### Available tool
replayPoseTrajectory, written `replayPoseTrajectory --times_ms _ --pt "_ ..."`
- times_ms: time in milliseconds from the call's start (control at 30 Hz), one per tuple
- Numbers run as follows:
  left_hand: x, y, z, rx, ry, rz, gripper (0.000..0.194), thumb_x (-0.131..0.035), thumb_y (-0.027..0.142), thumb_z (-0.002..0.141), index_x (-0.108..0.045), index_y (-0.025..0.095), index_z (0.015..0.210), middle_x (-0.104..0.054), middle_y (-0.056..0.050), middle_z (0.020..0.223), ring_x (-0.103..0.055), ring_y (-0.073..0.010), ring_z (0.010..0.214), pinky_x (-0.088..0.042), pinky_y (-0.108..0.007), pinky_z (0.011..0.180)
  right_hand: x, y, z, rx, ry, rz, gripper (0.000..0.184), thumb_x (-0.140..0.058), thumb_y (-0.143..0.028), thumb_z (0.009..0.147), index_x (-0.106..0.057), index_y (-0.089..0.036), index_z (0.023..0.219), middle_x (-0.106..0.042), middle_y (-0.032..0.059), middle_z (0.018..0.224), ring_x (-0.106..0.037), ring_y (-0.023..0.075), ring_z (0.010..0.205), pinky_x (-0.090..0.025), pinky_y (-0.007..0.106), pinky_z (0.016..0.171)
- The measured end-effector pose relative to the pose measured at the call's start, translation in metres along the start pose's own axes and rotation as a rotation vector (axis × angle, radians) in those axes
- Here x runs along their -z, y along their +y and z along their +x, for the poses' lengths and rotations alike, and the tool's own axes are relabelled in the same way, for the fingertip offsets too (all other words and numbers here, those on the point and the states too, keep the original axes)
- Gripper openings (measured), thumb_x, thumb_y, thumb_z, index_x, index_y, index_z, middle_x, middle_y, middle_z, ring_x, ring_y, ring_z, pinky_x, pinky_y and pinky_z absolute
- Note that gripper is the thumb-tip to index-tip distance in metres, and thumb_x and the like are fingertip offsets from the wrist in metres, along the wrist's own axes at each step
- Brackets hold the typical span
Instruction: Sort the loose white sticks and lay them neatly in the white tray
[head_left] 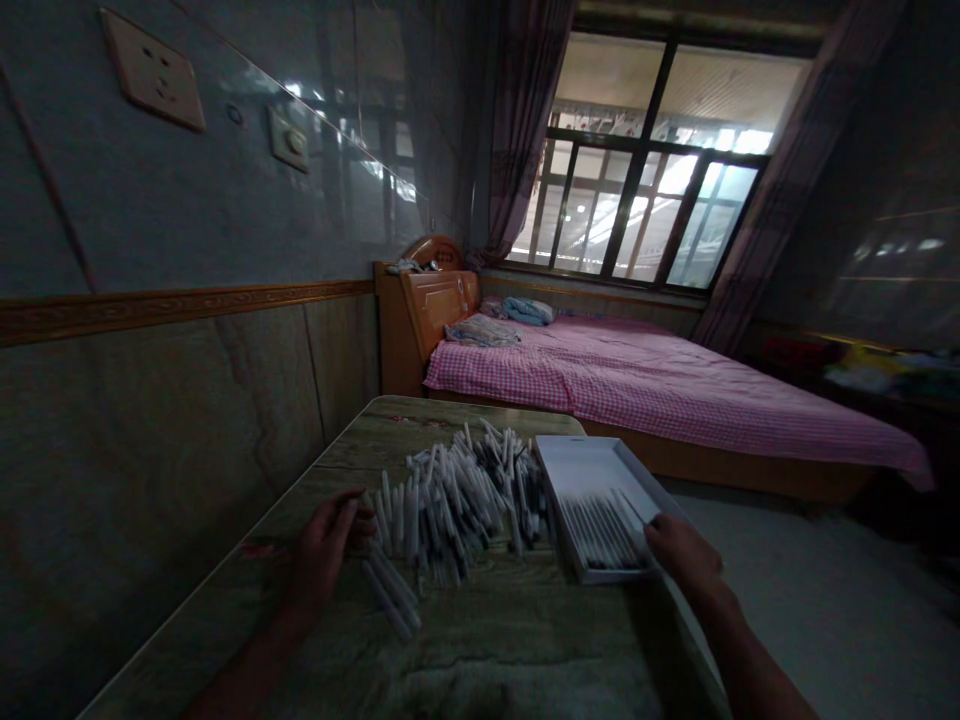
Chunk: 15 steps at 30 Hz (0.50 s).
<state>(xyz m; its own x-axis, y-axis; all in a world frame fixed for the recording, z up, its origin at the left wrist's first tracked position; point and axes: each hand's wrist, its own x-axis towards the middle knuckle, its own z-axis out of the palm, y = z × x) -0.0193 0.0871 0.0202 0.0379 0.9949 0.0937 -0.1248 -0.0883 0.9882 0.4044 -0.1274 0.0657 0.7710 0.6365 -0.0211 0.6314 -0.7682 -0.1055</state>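
Note:
A loose pile of slender pen-like sticks [450, 500], translucent white with dark parts, lies on the table. At its left edge is my left hand [330, 535], fingers curled in with the thumb against them; what they hold, if anything, is hidden. A few clear sticks [391, 595] lie apart just below that hand. To the right of the pile, a shallow white box [589, 460] contains a row of similar sticks [600, 530] side by side. Over the box's right wall, my right hand [686, 555] pinches one thin pen-like stick [631, 507], tilted above the row.
The marble-patterned table [495, 650] has its left side along a tiled wall [187, 420]. Beyond its far edge stands a bed [637, 380] with a pink checked sheet and a wooden headboard [431, 310]. Floor [810, 580] shows on the right. A window [637, 170] is behind.

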Motion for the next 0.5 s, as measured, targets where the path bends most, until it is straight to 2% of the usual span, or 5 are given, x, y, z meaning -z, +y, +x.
replayPoseTrajectory --times_ms 200,367,433,500 --pt "0.005 -0.001 0.002 -0.022 0.045 0.012 0.041 -0.066 0.047 0.066 -0.062 0.018 0.094 -0.069 -0.002 0.068 -0.063 -0.0173 0.054 -0.051 -0.026 0.046 -0.004 -0.002 -0.003 0.03 -0.039 -0.053 0.034 -0.042 -0.035 0.084 -0.071 -0.022 0.096 -0.071 0.0141 0.099 -0.066 0.0291 0.092 -0.041 0.032 0.066" --pt "0.003 -0.001 0.001 -0.044 0.044 0.022 0.04 -0.066 0.047 0.067 -0.063 0.017 0.093 -0.068 -0.002 0.067 -0.063 -0.0159 0.052 -0.05 -0.024 0.045 0.001 0.003 -0.004 0.076 -0.057 -0.072 0.03 -0.043 -0.033 0.085 -0.071 -0.022 0.09 -0.072 0.0126 0.096 -0.066 0.0277 0.09 -0.039 0.03 0.063" --pt "0.002 -0.005 0.001 -0.048 0.029 0.015 0.038 -0.065 0.046 0.068 -0.063 0.017 0.093 -0.067 -0.002 0.067 -0.062 -0.0152 0.053 -0.049 -0.023 0.045 0.004 -0.007 -0.008 0.124 0.007 -0.071 0.031 -0.042 -0.033 0.086 -0.07 -0.023 0.095 -0.071 0.0121 0.098 -0.066 0.0267 0.091 -0.039 0.029 0.063" --pt "0.0 -0.009 0.001 -0.049 0.002 0.009 0.037 -0.065 0.045 0.069 -0.063 0.017 0.094 -0.067 -0.001 0.067 -0.062 -0.0148 0.053 -0.049 -0.023 0.045 0.005 -0.028 -0.019 0.212 0.068 -0.026 0.031 -0.042 -0.034 0.088 -0.068 -0.024 0.101 -0.071 0.0103 0.102 -0.065 0.0254 0.094 -0.039 0.028 0.064"
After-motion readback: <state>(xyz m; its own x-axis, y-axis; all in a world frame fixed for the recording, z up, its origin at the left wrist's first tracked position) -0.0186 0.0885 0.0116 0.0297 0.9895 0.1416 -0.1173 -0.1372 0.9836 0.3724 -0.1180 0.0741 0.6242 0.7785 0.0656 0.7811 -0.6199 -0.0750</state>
